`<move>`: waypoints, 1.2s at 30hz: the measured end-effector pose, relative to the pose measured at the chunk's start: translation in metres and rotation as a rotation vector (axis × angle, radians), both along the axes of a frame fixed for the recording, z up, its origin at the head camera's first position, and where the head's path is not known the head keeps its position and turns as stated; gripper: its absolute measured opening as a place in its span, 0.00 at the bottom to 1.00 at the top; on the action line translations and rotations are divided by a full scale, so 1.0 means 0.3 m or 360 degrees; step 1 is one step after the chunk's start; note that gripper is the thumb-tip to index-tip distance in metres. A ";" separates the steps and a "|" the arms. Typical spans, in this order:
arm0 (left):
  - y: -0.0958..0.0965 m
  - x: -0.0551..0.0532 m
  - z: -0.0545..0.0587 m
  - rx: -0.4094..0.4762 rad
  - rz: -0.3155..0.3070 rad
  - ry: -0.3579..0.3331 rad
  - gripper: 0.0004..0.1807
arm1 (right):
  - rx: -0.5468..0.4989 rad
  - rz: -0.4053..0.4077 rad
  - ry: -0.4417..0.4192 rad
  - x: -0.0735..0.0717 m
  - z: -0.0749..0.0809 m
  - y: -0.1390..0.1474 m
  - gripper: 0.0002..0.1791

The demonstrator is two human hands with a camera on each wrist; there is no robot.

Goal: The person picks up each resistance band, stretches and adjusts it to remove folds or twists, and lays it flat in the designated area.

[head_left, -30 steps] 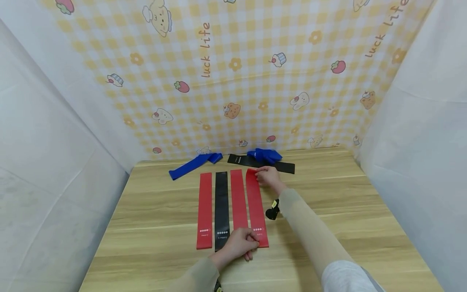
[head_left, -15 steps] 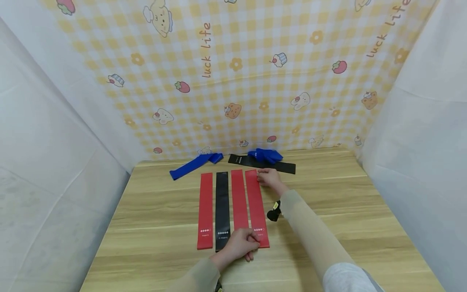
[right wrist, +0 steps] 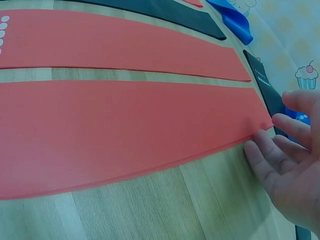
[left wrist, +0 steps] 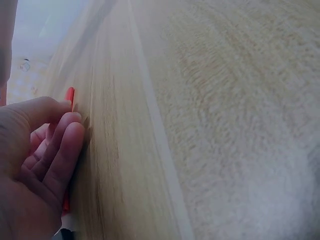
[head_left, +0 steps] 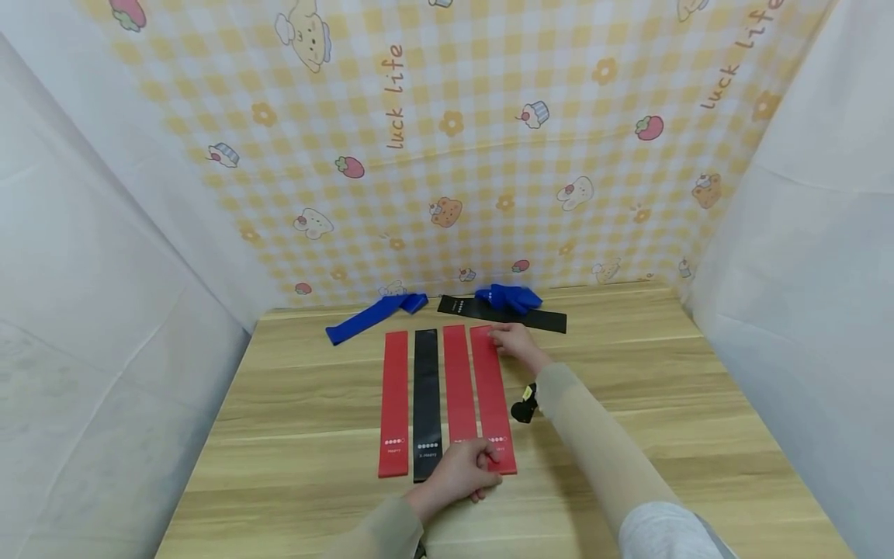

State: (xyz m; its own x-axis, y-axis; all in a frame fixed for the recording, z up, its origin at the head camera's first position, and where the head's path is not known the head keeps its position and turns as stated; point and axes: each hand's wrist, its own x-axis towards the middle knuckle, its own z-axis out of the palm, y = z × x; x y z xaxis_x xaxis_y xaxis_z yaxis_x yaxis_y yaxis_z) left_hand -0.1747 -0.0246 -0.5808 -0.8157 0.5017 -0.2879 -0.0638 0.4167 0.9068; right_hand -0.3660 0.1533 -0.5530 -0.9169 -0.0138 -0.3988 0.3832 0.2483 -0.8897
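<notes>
Two red resistance bands, a black resistance band (head_left: 427,396) and one more red one lie flat, side by side, in the head view. My left hand (head_left: 458,473) is at the near end of the rightmost red resistance band (head_left: 492,380), thumb and finger pinching its edge; in the left wrist view, a strip of red shows at those fingertips. My right hand (head_left: 515,343) touches the far right corner of the same band. Its fingers are extended, not gripping, in the right wrist view (right wrist: 295,150). The left hand partly covers the near end of the neighbouring red band (head_left: 458,380).
At the back of the wooden table (head_left: 293,404) lie a blue band (head_left: 370,318), another black band (head_left: 545,320) and a bunched blue band (head_left: 510,297) on top of it. A checked cloth (head_left: 447,155) hangs behind, with white sheets at both sides.
The far end of the rightmost red band, lifted and curled at first, now lies flat. My right hand has let go of it and rests at its corner. The left hand has barely moved.
</notes>
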 end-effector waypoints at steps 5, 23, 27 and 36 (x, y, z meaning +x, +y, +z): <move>0.004 0.005 0.003 -0.0043 0.0009 0.0055 0.08 | 0.0066 0.0043 -0.0007 -0.009 -0.004 -0.009 0.22; 0.007 0.005 0.001 -0.0096 0.0032 0.0032 0.09 | 0.0060 0.0138 -0.0046 -0.040 -0.018 -0.010 0.23; 0.005 0.005 0.003 -0.0079 0.0044 0.0026 0.08 | 0.0012 0.0109 -0.0024 -0.036 -0.015 -0.011 0.22; 0.006 0.010 0.007 -0.0060 0.0076 0.0038 0.08 | -0.0108 0.0037 -0.0059 -0.043 -0.015 -0.014 0.23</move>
State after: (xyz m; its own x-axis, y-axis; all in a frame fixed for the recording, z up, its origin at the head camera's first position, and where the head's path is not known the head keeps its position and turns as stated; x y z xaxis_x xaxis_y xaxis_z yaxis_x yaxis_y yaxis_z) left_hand -0.1717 -0.0227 -0.5787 -0.8452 0.4514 -0.2860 -0.0627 0.4477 0.8920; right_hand -0.3789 0.1491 -0.5574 -0.9007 -0.0628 -0.4300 0.4111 0.1972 -0.8900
